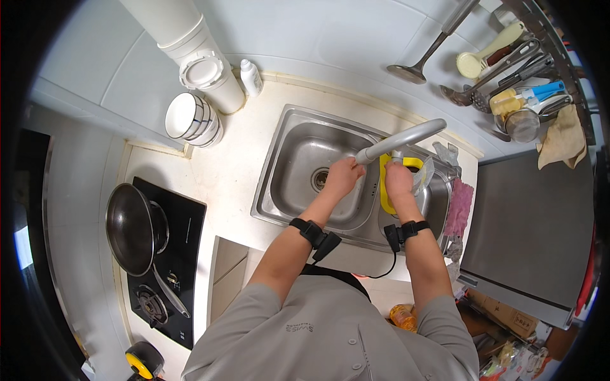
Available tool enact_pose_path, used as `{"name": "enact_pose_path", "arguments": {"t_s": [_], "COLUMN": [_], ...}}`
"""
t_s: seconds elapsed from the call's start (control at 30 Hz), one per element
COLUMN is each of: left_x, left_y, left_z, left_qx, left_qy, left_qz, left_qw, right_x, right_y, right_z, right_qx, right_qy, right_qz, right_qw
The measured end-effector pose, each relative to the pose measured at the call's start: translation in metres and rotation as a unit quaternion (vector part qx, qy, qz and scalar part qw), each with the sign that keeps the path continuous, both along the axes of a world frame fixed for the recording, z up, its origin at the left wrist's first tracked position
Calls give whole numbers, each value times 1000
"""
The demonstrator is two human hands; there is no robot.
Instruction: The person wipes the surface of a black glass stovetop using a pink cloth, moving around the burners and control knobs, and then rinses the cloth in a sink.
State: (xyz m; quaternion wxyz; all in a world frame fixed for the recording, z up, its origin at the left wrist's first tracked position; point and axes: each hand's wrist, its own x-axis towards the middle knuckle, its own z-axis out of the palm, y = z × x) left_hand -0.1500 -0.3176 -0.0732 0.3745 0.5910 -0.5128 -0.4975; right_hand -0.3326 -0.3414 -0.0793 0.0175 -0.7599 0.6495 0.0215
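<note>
My left hand (342,178) is beneath the spout end of a grey gooseneck faucet (405,138), over the right side of a stainless steel sink basin (298,157). Its fingers are bent; whether they touch the spout is unclear. Beside the faucet's base, my right hand (399,179) closes on the faucet handle (396,155), which the fingers partly cover. Under that hand a yellow-rimmed item (387,200) sits over the smaller right basin (436,195). No running water is visible. The left basin shows a drain (320,179).
Left are stacked bowls (183,116), a white bottle (251,78) and a wok (129,231) on a black gas hob (183,238). A pink cloth (460,207) lies at the sink's right edge, near a grey-topped appliance (524,219). Ladles (410,71) and other utensils hang above.
</note>
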Motion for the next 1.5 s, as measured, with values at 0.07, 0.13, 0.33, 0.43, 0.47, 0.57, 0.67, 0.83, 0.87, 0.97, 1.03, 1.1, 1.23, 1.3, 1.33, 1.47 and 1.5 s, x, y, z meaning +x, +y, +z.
{"name": "enact_pose_path", "arguments": {"t_s": [0.07, 0.13, 0.33, 0.43, 0.47, 0.57, 0.67, 0.83, 0.87, 0.97, 1.03, 1.1, 1.23, 1.3, 1.33, 1.47, 1.5], "left_x": [3, 3, -1, -8, -8, -6, -25, 9, 14, -32, -24, -2, -25, -22, -14, 1, 5], "left_y": [0, -2, -12, -17, -17, -3, 8, -29, -34, -22, -20, -23, -11, -3, -2, 6, 10], "left_z": [-1, 17, 23, 12, 8, -12, -14, -34, -26, -84, -84, -71, -76, -83, -87, -45, -37], "left_qx": [-5, 42, -109, -94, -94, -177, -106, -2, 74, -220, -201, 19, -4, -19, 7, 71, 18], "left_qy": [7, -14, -165, -60, -62, -109, -18, 19, 17, -27, 0, 109, 170, 195, 225, 85, -16], "left_qz": [3, -25, 30, 112, 113, 81, 86, 129, 79, 181, 206, 190, 229, 209, 169, 117, 112], "left_qw": [1000, 999, 980, 987, 987, 975, 991, 991, 994, 958, 958, 976, 958, 958, 960, 987, 993], "right_x": [2, 2, 46, 64, 73, 102, 92, 129, 123, 103, 111, 121, 105, 90, 89, 76, 81], "right_y": [0, 2, 12, 24, 27, 26, 10, 32, 26, -10, -5, 17, 5, -1, 0, 17, 20], "right_z": [3, 5, -1, -13, -21, -12, -27, -1, -6, -36, -25, -20, -35, -50, -49, -51, -48], "right_qx": [-2, -2, 72, 421, 351, 245, 209, 231, 260, 239, 226, 278, 236, 259, 264, 304, 329], "right_qy": [-7, -13, -396, -757, -832, -871, -859, -866, -863, -827, -830, -821, -793, -814, -793, -798, -804], "right_qz": [5, 6, -39, -214, -256, -318, -306, -122, -175, -248, -271, -121, -218, -248, -244, -248, -266], "right_qw": [1000, 1000, 914, 451, 345, 285, 355, 426, 398, 445, 432, 483, 518, 458, 492, 459, 417]}}
